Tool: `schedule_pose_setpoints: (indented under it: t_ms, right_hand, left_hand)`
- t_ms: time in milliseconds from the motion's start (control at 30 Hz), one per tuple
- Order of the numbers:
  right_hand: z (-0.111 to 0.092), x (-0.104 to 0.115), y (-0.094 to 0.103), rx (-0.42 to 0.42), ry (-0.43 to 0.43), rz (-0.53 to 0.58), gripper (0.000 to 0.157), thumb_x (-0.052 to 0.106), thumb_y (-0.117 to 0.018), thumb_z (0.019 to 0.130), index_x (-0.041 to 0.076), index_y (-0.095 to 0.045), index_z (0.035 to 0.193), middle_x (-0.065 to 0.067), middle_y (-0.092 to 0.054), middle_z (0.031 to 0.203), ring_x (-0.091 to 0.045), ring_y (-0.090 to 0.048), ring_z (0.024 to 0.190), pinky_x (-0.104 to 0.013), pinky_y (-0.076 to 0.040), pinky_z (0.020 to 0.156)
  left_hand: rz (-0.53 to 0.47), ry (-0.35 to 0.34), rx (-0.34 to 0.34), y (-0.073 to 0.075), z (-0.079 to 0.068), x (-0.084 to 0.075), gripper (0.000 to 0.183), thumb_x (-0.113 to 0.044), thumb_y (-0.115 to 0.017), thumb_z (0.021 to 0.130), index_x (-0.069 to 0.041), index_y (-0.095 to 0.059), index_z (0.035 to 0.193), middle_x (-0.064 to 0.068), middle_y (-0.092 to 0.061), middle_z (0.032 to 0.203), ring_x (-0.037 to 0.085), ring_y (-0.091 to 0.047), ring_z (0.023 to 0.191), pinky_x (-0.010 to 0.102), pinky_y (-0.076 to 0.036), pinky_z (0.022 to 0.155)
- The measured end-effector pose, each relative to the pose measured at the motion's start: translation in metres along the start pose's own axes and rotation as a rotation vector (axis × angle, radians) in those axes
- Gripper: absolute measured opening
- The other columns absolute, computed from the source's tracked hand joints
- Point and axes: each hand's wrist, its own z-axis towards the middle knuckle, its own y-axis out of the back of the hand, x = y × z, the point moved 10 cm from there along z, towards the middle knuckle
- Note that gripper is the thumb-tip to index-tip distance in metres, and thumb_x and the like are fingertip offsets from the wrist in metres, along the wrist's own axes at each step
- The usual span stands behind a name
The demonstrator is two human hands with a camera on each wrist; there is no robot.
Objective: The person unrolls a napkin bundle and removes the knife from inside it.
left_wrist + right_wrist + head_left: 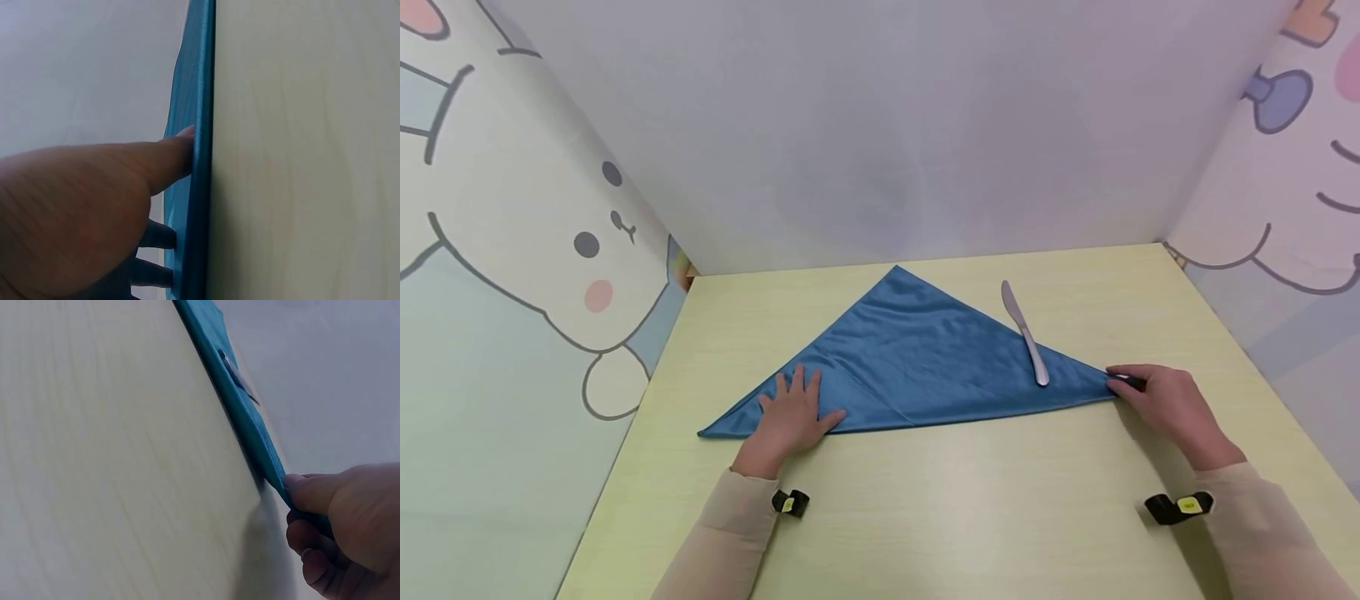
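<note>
A blue satin napkin [917,350] lies on the table as a wide triangle, its point toward the back wall and its long folded edge toward me. My left hand [792,421] rests flat on its left part with fingers spread; in the left wrist view the thumb [172,156] presses near the folded edge. At the far right, my right hand [1172,408] pinches the napkin's corner between thumb and fingers, and the right wrist view shows that corner raised off the table. A silver table knife [1025,333] lies across the napkin's upper right edge, handle on the cloth, blade beyond it.
The pale wooden table [962,508] meets a plain light wall [880,133] at the back. Side panels with cartoon drawings [527,250] stand left and right. Each wrist wears a small black camera [1178,507].
</note>
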Motion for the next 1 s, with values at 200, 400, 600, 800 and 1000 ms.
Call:
schedule_pose_setpoints:
  t_ms: [200, 400, 600, 800, 1000]
  right_hand:
    - [-0.002, -0.005, -0.003, 0.030, -0.010, -0.007, 0.030, 0.018, -0.069, 0.088, 0.001, -0.070, 0.113, -0.023, -0.069, 0.103, -0.037, -0.062, 0.090, -0.049, -0.048, 0.073]
    - [-0.004, -0.009, -0.004, 0.079, -0.048, -0.015, 0.036, 0.018, -0.069, 0.088, -0.001, -0.065, 0.118, -0.016, -0.068, 0.091, -0.025, -0.057, 0.076, -0.033, -0.044, 0.063]
    - [-0.007, 0.006, 0.008, 0.003, -0.035, 0.006, 0.043, 0.021, -0.066, 0.090, -0.005, -0.058, 0.124, -0.024, -0.062, 0.101, -0.039, -0.058, 0.090, -0.051, -0.046, 0.070]
    - [0.000, 0.062, 0.006, -0.043, 0.064, 0.068, 0.041, 0.028, -0.068, 0.090, -0.004, -0.064, 0.116, -0.017, -0.067, 0.095, -0.031, -0.062, 0.084, -0.045, -0.048, 0.068]
    - [0.018, 0.084, -0.019, 0.033, 0.012, 0.117, 0.048, 0.036, -0.069, 0.089, -0.002, -0.064, 0.117, -0.013, -0.068, 0.093, -0.025, -0.060, 0.081, -0.037, -0.050, 0.066]
  left_hand:
    - [0.003, 0.000, 0.005, -0.001, 0.001, 0.000, 0.089, -0.064, -0.047, 0.091, -0.007, -0.020, 0.154, 0.025, -0.012, 0.157, 0.053, -0.011, 0.139, 0.077, -0.021, 0.094]
    - [0.009, 0.002, 0.003, -0.001, 0.001, 0.001, 0.089, -0.064, -0.048, 0.091, -0.007, -0.021, 0.154, 0.025, -0.012, 0.157, 0.053, -0.012, 0.139, 0.077, -0.021, 0.094]
    - [-0.006, 0.009, -0.005, -0.001, -0.004, 0.006, 0.087, -0.064, -0.048, 0.091, -0.009, -0.024, 0.154, 0.023, -0.014, 0.157, 0.052, -0.011, 0.140, 0.079, -0.016, 0.094]
    - [-0.035, 0.048, -0.036, 0.002, -0.016, 0.024, 0.085, -0.063, -0.050, 0.091, -0.009, -0.029, 0.152, 0.024, -0.018, 0.155, 0.051, -0.013, 0.140, 0.080, -0.014, 0.094]
    - [-0.044, 0.059, -0.028, 0.003, -0.023, 0.033, 0.086, -0.061, -0.052, 0.091, -0.006, -0.027, 0.152, 0.025, -0.018, 0.155, 0.051, -0.014, 0.139, 0.080, -0.014, 0.094]
